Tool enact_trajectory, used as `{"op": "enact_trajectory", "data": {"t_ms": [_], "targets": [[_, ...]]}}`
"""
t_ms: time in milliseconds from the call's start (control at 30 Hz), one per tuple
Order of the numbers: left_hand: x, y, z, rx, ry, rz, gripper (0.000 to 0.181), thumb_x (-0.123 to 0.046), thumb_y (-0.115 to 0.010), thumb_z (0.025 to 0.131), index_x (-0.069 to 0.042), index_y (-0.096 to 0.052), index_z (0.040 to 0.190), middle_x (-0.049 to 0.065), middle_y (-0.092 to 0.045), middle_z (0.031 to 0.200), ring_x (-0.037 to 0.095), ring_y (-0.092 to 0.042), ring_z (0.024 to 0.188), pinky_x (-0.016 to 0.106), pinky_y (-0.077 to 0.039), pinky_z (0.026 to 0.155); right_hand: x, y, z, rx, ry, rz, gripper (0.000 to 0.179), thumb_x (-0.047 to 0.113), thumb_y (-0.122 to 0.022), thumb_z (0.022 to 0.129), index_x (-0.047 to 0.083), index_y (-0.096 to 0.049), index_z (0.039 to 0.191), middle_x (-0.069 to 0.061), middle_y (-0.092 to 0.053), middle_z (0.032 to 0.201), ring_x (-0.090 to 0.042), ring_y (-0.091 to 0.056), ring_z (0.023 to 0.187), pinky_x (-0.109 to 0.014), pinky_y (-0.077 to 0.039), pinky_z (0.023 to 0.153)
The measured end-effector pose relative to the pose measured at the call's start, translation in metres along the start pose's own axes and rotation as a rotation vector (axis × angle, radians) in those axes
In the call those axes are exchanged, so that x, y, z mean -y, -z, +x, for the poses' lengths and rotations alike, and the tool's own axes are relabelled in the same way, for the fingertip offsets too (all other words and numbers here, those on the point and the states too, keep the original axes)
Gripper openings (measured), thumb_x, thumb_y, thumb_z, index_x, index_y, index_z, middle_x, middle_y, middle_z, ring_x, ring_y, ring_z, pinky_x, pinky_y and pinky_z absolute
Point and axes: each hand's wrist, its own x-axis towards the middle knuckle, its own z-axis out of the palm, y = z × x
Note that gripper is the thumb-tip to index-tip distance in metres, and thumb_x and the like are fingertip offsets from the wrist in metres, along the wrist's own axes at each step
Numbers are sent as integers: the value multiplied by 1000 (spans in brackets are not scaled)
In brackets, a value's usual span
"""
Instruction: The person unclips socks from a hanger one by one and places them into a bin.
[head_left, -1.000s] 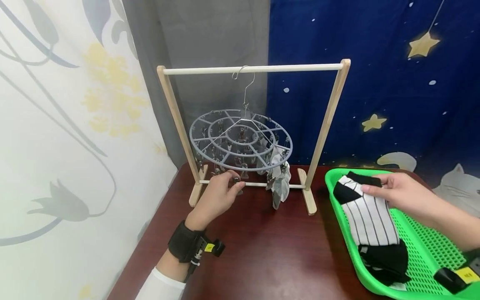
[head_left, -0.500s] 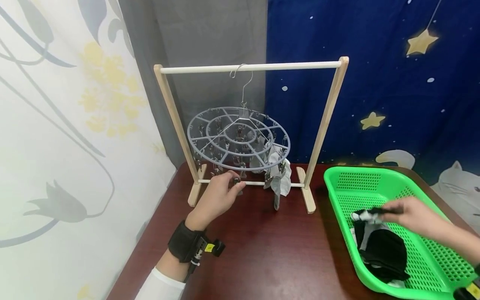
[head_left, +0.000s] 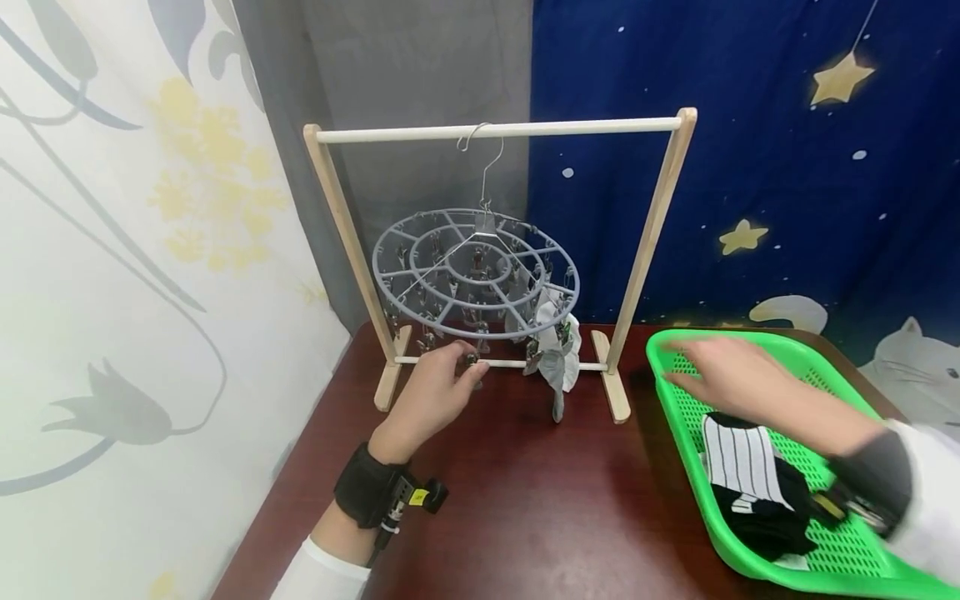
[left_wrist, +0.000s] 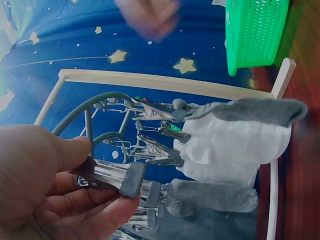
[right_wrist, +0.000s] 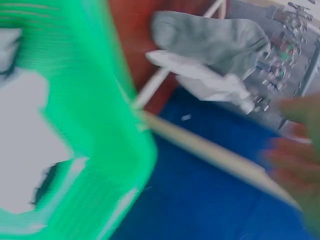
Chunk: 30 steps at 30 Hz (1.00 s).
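Observation:
My left hand (head_left: 438, 387) pinches a metal clip (left_wrist: 112, 172) with grey tips between thumb and fingers, below the front edge of the round grey clip hanger (head_left: 476, 335). Grey and white socks (head_left: 557, 358) hang from other clips at the hanger's right side. Blurred by motion, my right hand (head_left: 731, 375) is over the far left part of the green basket (head_left: 678, 446), with nothing visible in its extended fingers. Below it in the basket lies a white sock with black stripes (head_left: 742, 462), on top of black socks (head_left: 772, 533).
A stand with wooden legs and a white top bar (head_left: 375, 136) holds up the hanger. It stands on a dark red table (head_left: 525, 500), left of the basket. Behind are a grey cloth and a dark blue star-printed cloth (head_left: 600, 250); a flower-printed wall covering (head_left: 225, 375) is at the left.
My right hand held the striped sock up over the basket, lowered it in and let go, then moved left and away. The left hand keeps pinching the clip.

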Motion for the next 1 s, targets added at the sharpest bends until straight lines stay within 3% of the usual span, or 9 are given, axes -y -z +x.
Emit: {"op": "enact_trajectory", "data": {"t_ms": [67, 133, 300, 367, 500, 600, 700, 833, 1000], "targets": [[0, 0, -2, -7, -3, 12, 35, -25, -58, 98, -1, -61, 124, 5, -60, 70, 10, -41, 48, 28, -42, 65, 14, -2, 36, -238, 75, -61, 47, 17, -75, 83, 3, -62, 126, -18, -69, 118, -32, -70, 93, -43, -56, 64], [-1, 0, -4, -12, -24, 29, 36, -24, -56, 99, -1, -61, 126, 5, -61, 74, 11, -43, 51, 29, -44, 66, 22, -10, 66, -387, 154, -75, 54, 13, -75, 83, 3, -57, 132, -18, -64, 128, -34, -66, 109, -46, -57, 72], [-5, 2, -10, -93, -127, 141, 34, -22, -52, 100, -2, -63, 124, 10, -70, 102, 17, -63, 78, 33, -52, 74, 25, -33, 105, -498, 291, -48, 42, 2, -74, 79, 0, -65, 120, -19, -64, 128, -36, -60, 119, -51, -49, 95], [-5, 4, -12, -211, -198, 227, 29, -22, -55, 98, -3, -67, 117, 10, -71, 103, 20, -66, 85, 35, -54, 79, 25, -39, 111, -545, 351, -58, 31, 0, -72, 79, 0, -69, 109, -19, -68, 120, -36, -64, 113, -51, -49, 97], [-10, 13, -15, -542, -372, 367, 15, -17, -65, 90, -6, -71, 99, 8, -69, 90, 24, -62, 85, 36, -51, 79, 31, -44, 121, -651, 435, -68, 8, 0, -64, 85, 1, -66, 93, -18, -68, 96, -34, -65, 91, -47, -51, 88], [-21, 14, -10, -670, -491, 394, 12, -16, -69, 86, -9, -71, 96, 8, -67, 94, 27, -58, 92, 39, -47, 83, 37, -40, 119, -678, 451, -99, 9, 8, -56, 93, 4, -58, 85, -14, -59, 81, -32, -56, 77, -43, -47, 79], [-32, 12, -5, -652, -539, 435, 18, -19, -71, 86, -13, -72, 102, 7, -67, 107, 27, -56, 106, 42, -45, 91, 48, -36, 116, -692, 439, -171, 15, 15, -51, 96, 7, -55, 84, -12, -53, 76, -32, -55, 75, -43, -46, 77], [-41, 6, 2, -548, -522, 535, 27, -25, -72, 86, -19, -71, 112, 4, -65, 119, 25, -54, 118, 41, -42, 96, 68, -30, 112, -702, 392, -280, 12, 21, -58, 93, 11, -57, 87, -11, -55, 75, -32, -60, 78, -42, -47, 81], [-40, -1, 11, -506, -474, 618, 23, -22, -69, 89, -23, -71, 112, 2, -66, 115, 23, -57, 111, 38, -44, 90, 95, -22, 109, -704, 294, -341, 22, 28, -71, 87, 9, -60, 90, -9, -63, 78, -28, -62, 76, -38, -47, 78]]}}
